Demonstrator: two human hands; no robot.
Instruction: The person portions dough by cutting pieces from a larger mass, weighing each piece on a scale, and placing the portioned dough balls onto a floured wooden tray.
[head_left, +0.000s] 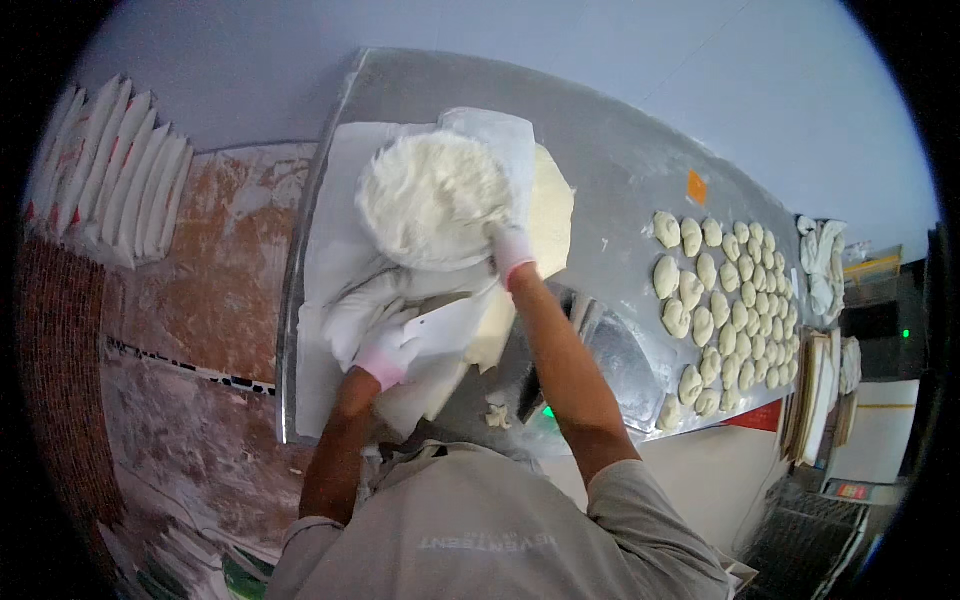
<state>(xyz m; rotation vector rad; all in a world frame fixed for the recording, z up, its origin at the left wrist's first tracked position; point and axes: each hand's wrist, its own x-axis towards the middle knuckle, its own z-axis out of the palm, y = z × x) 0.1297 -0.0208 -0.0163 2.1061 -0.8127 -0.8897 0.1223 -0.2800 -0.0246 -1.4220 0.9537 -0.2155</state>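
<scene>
Left hand point(388, 350), gloved, is closed around one end of a flat white scraper point(438, 326), seemingly so that its broad part is left free. Right hand point(512, 250), also gloved, is set at the 4 o'clock edge of a bowl point(445, 266), fingers partly bent; whether rim or flour is gripped cannot be told through blur. At 11 o'clock, the bowl is heaped with white flour point(430, 190). Toward 3 o'clock, dough pieces point(704, 324) are laid in one layer, presumably against sticking. At 10 o'clock, white sacks point(125, 180) are stacked, contents hidden.
</scene>
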